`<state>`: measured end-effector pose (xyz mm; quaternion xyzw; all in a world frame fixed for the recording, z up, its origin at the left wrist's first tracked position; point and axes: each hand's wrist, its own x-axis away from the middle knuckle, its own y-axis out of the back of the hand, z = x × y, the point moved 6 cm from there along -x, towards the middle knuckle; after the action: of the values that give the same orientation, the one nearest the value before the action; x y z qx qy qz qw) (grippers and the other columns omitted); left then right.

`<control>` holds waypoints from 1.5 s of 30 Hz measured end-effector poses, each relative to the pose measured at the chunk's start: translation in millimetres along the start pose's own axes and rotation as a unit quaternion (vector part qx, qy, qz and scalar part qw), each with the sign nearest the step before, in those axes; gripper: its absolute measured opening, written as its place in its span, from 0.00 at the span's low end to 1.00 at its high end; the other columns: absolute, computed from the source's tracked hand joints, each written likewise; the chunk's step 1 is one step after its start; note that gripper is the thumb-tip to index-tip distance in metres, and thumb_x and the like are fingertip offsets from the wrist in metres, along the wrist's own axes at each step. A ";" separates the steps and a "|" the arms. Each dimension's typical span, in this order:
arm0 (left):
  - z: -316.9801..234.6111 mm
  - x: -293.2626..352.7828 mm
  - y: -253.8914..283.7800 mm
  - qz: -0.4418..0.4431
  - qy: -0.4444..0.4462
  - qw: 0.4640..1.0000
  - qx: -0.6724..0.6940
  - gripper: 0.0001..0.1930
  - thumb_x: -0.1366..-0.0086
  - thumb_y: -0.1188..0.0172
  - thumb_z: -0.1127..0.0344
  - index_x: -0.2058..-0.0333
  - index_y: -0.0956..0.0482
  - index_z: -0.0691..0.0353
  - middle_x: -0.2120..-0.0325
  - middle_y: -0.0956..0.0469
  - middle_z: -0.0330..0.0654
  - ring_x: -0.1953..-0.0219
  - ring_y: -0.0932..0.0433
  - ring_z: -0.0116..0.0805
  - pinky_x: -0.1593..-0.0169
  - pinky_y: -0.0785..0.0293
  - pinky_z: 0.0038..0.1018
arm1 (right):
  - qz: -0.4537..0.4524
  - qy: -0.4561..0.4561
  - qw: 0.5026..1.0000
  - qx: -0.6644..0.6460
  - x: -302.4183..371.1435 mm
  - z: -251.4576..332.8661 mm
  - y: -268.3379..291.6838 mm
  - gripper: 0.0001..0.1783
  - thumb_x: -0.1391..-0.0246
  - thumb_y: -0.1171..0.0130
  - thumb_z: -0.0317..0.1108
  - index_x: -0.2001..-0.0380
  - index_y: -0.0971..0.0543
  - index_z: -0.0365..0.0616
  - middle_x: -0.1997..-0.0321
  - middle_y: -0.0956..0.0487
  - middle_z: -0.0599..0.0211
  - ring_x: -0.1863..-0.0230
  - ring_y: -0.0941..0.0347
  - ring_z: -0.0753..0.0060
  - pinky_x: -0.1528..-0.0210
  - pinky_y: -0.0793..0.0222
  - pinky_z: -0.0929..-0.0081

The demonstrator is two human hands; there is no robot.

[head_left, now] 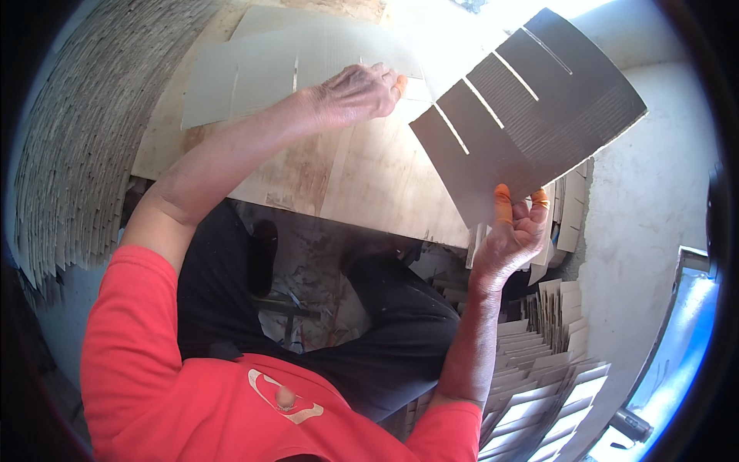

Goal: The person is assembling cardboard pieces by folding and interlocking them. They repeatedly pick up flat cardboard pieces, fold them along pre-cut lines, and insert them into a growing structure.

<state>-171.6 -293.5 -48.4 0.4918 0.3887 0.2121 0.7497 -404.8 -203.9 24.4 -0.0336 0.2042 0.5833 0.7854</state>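
My right hand (514,235) pinches the lower edge of a dark-looking cardboard sheet (554,108), holding it up at a tilt over the right end of the table. Several narrow slots run in from its upper left edge. Orange covers wrap the thumb and a finger of this hand. Over the table, my left hand (358,94) is closed, its fingers curled and one tip covered in orange. It is above the right part of a pale slotted cardboard sheet (265,77) lying flat. What its fingers hold, if anything, is hidden.
A tall stack of cardboard sheets (85,146) rises at the left. The wooden table (362,173) lies in front of my knees. More slotted cardboard pieces (539,385) are piled at the lower right. A pale wall (639,208) stands at the right, with a blue framed panel (677,339) nearby.
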 end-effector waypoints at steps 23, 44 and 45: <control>-97.7 42.7 69.8 -0.053 -0.164 0.985 0.005 0.10 0.58 0.38 0.69 0.75 0.23 0.66 0.80 0.28 0.37 0.73 0.29 0.29 0.78 0.32 0.24 | 0.128 -0.105 0.970 0.178 8.2 -18.3 -62.3 0.07 0.45 0.44 0.21 0.63 0.21 0.33 0.81 0.23 0.64 0.87 0.33 0.83 0.85 0.37 0.82; 35.1 16.9 -18.2 -0.107 0.239 0.918 0.297 0.28 0.40 0.38 0.58 0.44 0.34 0.60 0.64 0.24 0.52 0.61 0.26 0.46 0.55 0.28 0.39 | 0.252 -0.037 0.938 0.237 22.4 -75.4 -81.6 0.26 0.52 0.35 0.27 0.49 0.28 0.34 0.66 0.22 0.42 0.70 0.22 0.49 0.66 0.27 0.62; 30.3 26.5 -13.1 -0.143 0.207 0.919 0.304 0.29 0.41 0.37 0.59 0.43 0.34 0.57 0.67 0.24 0.51 0.64 0.26 0.46 0.57 0.28 0.38 | 0.259 -0.011 0.935 0.243 22.0 -64.0 -85.7 0.28 0.53 0.33 0.29 0.48 0.29 0.33 0.65 0.22 0.40 0.68 0.23 0.45 0.64 0.27 0.60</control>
<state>-132.4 -297.9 -63.7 0.5800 0.6474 0.0715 0.4892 -337.9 -229.9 -57.8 0.2186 0.3331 0.6991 0.5937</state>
